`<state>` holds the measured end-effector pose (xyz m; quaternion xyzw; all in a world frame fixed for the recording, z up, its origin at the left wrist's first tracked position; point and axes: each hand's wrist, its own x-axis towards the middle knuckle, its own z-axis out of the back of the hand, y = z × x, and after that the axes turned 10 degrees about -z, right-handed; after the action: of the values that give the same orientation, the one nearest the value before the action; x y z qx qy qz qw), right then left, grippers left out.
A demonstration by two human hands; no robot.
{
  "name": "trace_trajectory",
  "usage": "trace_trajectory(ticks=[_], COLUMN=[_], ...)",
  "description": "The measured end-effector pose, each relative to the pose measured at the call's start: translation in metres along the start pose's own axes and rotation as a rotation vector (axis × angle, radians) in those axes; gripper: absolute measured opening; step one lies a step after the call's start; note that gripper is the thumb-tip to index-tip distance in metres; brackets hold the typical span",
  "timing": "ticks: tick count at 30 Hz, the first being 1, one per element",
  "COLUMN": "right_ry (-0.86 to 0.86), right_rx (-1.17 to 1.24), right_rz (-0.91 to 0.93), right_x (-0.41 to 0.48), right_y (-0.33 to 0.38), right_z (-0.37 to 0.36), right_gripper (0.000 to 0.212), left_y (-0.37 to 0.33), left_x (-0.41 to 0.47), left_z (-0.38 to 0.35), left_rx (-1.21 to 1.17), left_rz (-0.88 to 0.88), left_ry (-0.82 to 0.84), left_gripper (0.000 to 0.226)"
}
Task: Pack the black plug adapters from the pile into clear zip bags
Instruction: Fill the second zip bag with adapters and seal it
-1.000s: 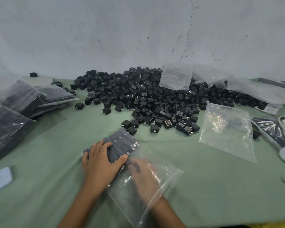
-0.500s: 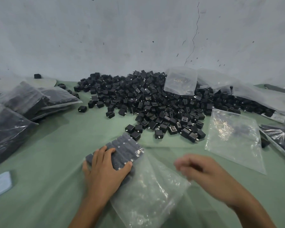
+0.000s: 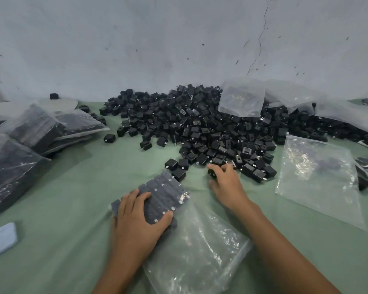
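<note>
Filled bags (image 3: 19,145) lie at nine o'clock, but a large pile (image 3: 200,128) sits at twelve, so much is left. The left hand (image 3: 139,217) presses flat on the part-filled zip bag (image 3: 196,240). The right hand (image 3: 225,181) pinches an adapter (image 3: 212,173) at the pile's edge.

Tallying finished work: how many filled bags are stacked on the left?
3 show clearly: nearest filled bag at the left edge, middle filled bag behind it, far filled bag toward the pile. Others may hide beneath.

The pile (image 3: 200,128) lies behind the zip bag (image 3: 197,249); filled bags (image 3: 30,145) left, empty bag (image 3: 319,179) right.
</note>
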<state>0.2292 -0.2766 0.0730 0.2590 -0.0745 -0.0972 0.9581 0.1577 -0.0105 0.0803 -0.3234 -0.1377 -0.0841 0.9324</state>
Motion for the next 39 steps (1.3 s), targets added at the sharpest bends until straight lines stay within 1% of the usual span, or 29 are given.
trace_trajectory(ticks=[2,4,7,9,11,15,16,18,20,22,23,25,27,29,30,32,34,36,37,38,39], right_ry=[0.019,0.010,0.002,0.019,0.020,0.007,0.003,0.019,0.116,0.312,0.394,0.433,0.394,0.348,0.340,0.376,0.435,0.444,0.421,0.384,0.320], right_rx=[0.118,0.173,0.122,0.142,0.285,0.758,0.815,0.856,0.911,0.888,0.850,0.816,0.849,0.970,1.085,1.315,1.480,1.477,1.428,1.350,1.204], right_rz=[-0.053,-0.065,-0.046,-0.061,-0.100,-0.270,-0.294,-0.322,-0.334,-0.317,-0.303,-0.316,-0.331,-0.380,-0.434,-0.552,-0.566,-0.497,-0.443,-0.372,-0.320], right_x=[0.005,0.008,0.009,0.005,-0.010,-0.077,-0.099,-0.146,-0.193,-0.229,-0.242,-0.252,-0.247,-0.235,-0.228,-0.215,-0.201,-0.186,-0.179,-0.174,-0.167], right_y=[-0.005,-0.009,-0.012,-0.009,-0.004,0.002,-0.001,-0.008,-0.017,-0.018,-0.015,-0.002,0.012,0.027,0.035,0.049,0.058,0.065,0.068,0.073,0.077], right_z=[0.000,0.003,0.007,0.015,0.030,0.076,0.086,0.097,0.096,0.088,0.082,0.071,0.058,0.043,0.036,0.024,0.014,0.007,0.005,0.004,0.003], right_gripper=[0.041,0.036,0.029,0.024,0.020,0.017,0.015,0.020,0.016,0.033,0.035,0.030,0.024,0.028,0.030,0.032,0.030,0.038,0.042,0.040,0.032], left_y=[0.000,0.000,-0.001,-0.001,-0.001,-0.001,0.000,0.001,0.002,0.003,0.003,0.002,0.002,0.003,0.003,0.002,0.002,0.001,0.001,0.001,0.001], left_x=[0.000,0.000,0.001,0.001,0.001,0.001,0.001,0.002,0.002,0.002,0.002,0.002,0.002,0.002,0.002,0.002,0.002,0.002,0.002,0.001,0.001], left_z=[0.001,0.002,0.003,0.004,0.004,0.004,0.004,0.003,0.002,0.002,0.002,0.003,0.004,0.004,0.004,0.005,0.005,0.005,0.005,0.005,0.005], left_rx=[0.009,0.022,0.020,0.029,0.036,0.042,0.038,0.038,0.050,0.049,0.045,0.040,0.052,0.064,0.065,0.075,0.083,0.089,0.092,0.095,0.098], left_rz=[-0.002,-0.002,0.003,0.011,0.014,0.001,-0.004,-0.016,-0.026,-0.029,-0.030,-0.031,-0.031,-0.033,-0.031,-0.029,-0.031,-0.030,-0.028,-0.027,-0.026], left_ry=[0.005,0.014,0.026,0.040,0.049,0.039,0.036,0.033,0.036,0.034,0.033,0.035,0.043,0.051,0.054,0.058,0.056,0.060,0.063,0.066,0.063], left_gripper=[0.078,0.076,0.075,0.075,0.074,0.073,0.073,0.074,0.074,0.074,0.075,0.076,0.077,0.079,0.080,0.082,0.083,0.083,0.083,0.083,0.083])
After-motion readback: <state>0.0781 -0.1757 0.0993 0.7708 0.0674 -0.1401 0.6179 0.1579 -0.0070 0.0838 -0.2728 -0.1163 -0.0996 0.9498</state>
